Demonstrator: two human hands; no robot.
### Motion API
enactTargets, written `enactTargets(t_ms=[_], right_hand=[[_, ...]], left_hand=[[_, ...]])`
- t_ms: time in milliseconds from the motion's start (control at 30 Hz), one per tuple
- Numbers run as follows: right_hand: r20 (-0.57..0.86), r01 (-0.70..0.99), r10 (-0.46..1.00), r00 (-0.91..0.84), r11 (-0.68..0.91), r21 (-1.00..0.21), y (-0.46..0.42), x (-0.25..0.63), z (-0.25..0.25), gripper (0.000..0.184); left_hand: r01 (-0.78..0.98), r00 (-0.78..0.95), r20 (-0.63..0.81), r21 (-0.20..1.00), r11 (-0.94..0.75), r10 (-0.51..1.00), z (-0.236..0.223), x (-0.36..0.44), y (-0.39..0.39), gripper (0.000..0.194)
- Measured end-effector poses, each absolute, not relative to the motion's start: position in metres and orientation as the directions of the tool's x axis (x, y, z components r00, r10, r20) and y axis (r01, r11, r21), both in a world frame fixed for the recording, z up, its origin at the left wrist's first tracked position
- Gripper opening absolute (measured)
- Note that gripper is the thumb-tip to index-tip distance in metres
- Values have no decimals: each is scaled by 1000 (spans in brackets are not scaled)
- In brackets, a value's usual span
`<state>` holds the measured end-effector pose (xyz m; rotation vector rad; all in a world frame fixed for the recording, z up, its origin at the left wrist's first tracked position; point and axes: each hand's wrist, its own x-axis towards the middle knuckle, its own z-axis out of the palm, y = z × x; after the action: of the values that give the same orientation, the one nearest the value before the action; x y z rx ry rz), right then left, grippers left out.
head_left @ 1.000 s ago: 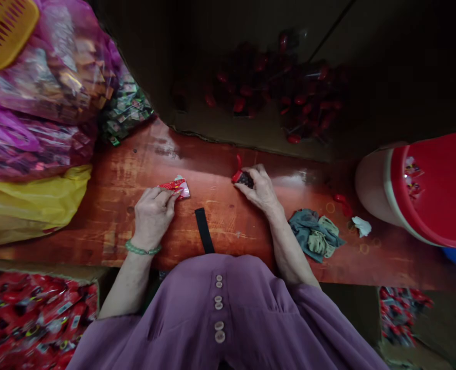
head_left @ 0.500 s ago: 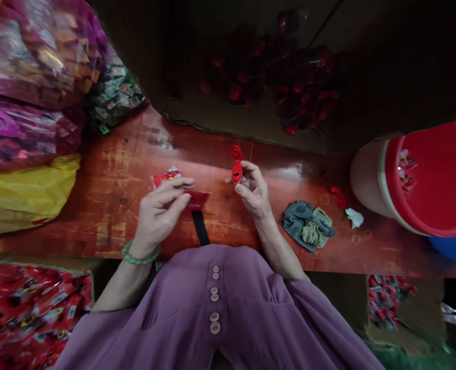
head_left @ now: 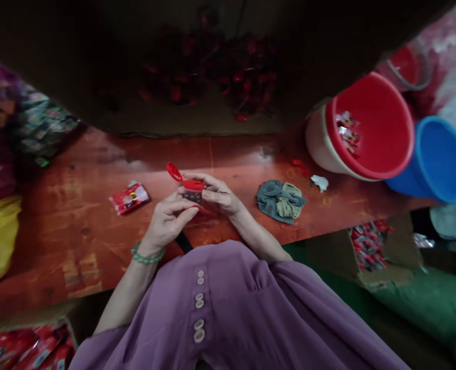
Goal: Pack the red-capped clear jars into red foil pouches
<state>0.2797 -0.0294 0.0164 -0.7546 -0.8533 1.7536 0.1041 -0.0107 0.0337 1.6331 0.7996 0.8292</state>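
My right hand (head_left: 220,196) grips a small clear plastic bottle with a red flip-top cap (head_left: 194,185). The cap stands open, tipped to the left, and dark contents show through the wall. Close against the bottle's left side, my left hand (head_left: 169,218) pinches a flat red packet (head_left: 204,211), which sits under the bottle and is partly covered by fingers. A green bead bracelet is on the left wrist. Farther left on the table lies a printed red packet (head_left: 129,198).
A bunched grey-green cloth (head_left: 276,201) and a white scrap (head_left: 320,183) lie to the right. Beyond are a red bucket (head_left: 382,123) with small wrapped pieces and a blue bucket (head_left: 441,159). A big cardboard box (head_left: 197,127) holds several red-capped items at the back.
My hands have come together, bringing the bottle left and the red packet up beneath it. My view has turned right, showing more of the buckets.
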Motion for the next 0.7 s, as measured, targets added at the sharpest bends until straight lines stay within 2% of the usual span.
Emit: enactTargets(t_ms=[167,267,500,700], right_hand=[[-33,-503,894,-448,-283,-817,-26,299,20,68],[10,-554,899,-438,-261,-791,-26,302,16,69],[46,-648,917,-397,-244,-722,-39,313,15,72],[-3,-701,947,-320,-239,-672,-43,327,21,77]], left_hand=[[55,728,106,976,-211,677,39,110,-7,21],[-25,783,122,986,-165,610,41,116,-6,19],[-76,822,56,997,13,567,45,137,-11,18],[-137,808,56,986,94,586,54,155,-17,22]])
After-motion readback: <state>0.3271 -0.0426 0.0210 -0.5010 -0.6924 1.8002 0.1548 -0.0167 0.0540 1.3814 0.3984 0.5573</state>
